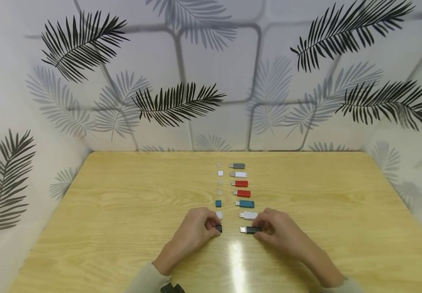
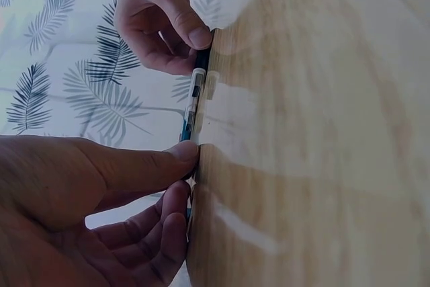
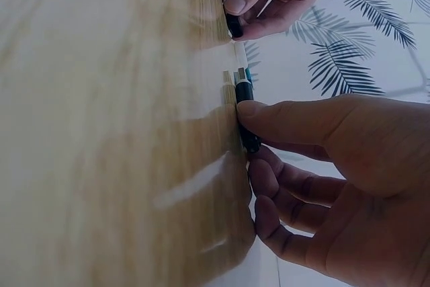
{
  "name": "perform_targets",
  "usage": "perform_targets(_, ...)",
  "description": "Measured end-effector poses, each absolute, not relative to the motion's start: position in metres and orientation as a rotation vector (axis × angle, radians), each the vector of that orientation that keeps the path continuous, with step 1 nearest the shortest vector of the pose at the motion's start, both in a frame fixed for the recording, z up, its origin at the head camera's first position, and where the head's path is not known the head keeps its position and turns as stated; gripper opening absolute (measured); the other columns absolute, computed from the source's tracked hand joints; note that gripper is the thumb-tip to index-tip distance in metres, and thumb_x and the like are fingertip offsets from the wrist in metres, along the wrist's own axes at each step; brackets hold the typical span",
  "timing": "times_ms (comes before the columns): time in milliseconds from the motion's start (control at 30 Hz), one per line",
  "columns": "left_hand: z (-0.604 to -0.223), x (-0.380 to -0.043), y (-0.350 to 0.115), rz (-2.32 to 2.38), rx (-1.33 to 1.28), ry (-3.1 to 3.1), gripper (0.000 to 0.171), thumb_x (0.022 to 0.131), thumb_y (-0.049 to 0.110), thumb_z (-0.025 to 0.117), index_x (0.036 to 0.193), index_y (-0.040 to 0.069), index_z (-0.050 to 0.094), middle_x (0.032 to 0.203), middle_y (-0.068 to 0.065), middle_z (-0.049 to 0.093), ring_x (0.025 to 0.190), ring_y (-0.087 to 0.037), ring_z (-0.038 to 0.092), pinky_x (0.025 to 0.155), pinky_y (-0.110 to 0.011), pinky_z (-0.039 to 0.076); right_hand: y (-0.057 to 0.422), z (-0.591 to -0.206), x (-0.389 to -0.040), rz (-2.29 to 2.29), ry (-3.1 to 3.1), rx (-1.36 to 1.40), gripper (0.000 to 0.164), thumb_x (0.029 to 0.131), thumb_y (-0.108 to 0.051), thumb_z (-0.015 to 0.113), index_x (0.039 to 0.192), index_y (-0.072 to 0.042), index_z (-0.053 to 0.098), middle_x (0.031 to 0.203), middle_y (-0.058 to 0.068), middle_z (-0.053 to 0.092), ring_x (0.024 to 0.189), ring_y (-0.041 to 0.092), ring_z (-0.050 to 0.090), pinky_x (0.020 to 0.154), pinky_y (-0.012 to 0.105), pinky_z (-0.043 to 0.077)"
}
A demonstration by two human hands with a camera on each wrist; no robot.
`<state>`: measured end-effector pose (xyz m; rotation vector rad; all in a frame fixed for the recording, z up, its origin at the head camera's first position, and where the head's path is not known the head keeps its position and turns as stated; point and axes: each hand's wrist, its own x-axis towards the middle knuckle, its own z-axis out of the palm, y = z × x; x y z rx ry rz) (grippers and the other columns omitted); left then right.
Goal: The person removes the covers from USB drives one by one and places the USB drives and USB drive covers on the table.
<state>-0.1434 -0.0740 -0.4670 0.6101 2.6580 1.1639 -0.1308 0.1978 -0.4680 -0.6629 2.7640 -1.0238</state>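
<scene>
At the near end of a row of USB flash drives, my right hand (image 1: 278, 230) pinches a black flash drive (image 1: 250, 230) between thumb and fingers. Its bare metal plug points left. Across from it, my left hand (image 1: 198, 226) pinches a small black cap (image 1: 218, 228) with thumb and forefinger. A gap separates cap and plug. In the right wrist view the black drive lies low along the tabletop under the thumb. Just beyond the hands are a white flash drive (image 1: 247, 215), partly covered by my right fingers, and a whitish cap (image 1: 219, 214).
Farther back on the wooden table (image 1: 123, 203) lie a blue drive (image 1: 245, 204), two red drives (image 1: 242, 193), another white drive (image 1: 239, 175) and a grey drive (image 1: 238, 166). To their left run a blue cap (image 1: 218, 203), a white cap (image 1: 220, 173) and several clear caps.
</scene>
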Motion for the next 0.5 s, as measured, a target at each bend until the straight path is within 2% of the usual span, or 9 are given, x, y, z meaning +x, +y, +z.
perform_targets(500, -0.4659, -0.1471, -0.0835, 1.172, 0.610, 2.602, 0.017, 0.080, 0.000, 0.086, 0.093, 0.005, 0.076, 0.085, 0.001, 0.068, 0.073, -0.008, 0.060, 0.066, -0.022, 0.053, 0.1956, -0.4706, -0.1312, -1.048, 2.768, -0.704, 0.017, 0.084, -0.012, 0.085, 0.096, -0.015, 0.073, 0.087, -0.009, 0.062, 0.079, 0.009, 0.057, 0.069, 0.025, 0.052)
